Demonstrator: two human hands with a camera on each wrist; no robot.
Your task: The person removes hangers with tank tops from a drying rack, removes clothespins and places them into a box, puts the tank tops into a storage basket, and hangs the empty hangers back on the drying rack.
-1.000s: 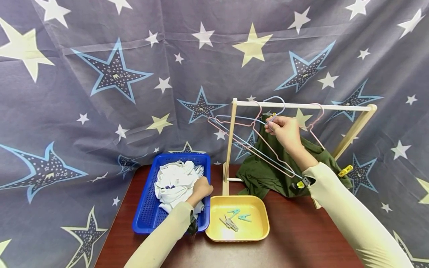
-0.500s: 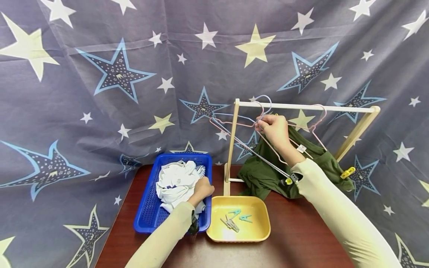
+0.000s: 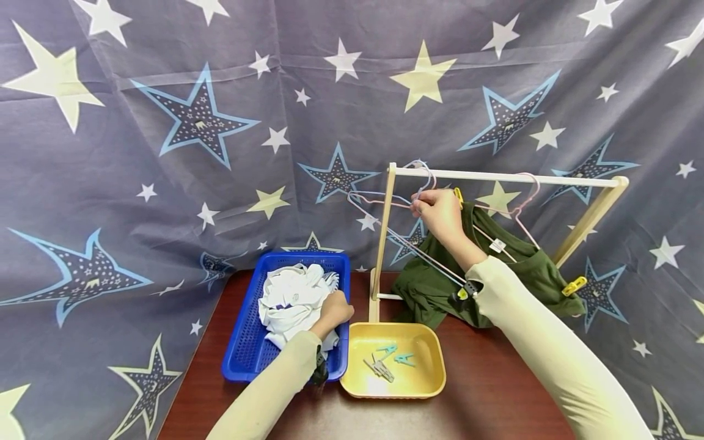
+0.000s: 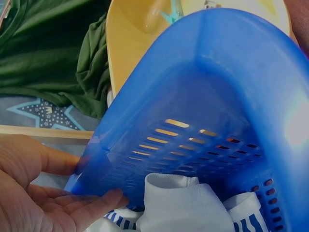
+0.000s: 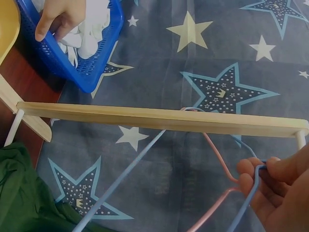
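My left hand grips the right side wall of the blue plastic basket. In the left wrist view its thumb lies outside the rim and its fingers inside, close to the white clothes. My right hand pinches the neck of a light blue hanger, whose hook is up at the left end of the rack's white rail. A pink hanger hangs right behind it, partly hidden. Farther right a dark green shirt hangs on another pink hanger.
A yellow tray stands beside the basket, with several grey and teal clothespins in it. Yellow clips hold the green shirt. The rack's wooden left post rises between basket and shirt. A starry curtain hangs behind.
My right hand has moved left with the blue hanger, bringing its hook down to the rail near the left post. More of the green shirt shows. My left hand stays on the basket.
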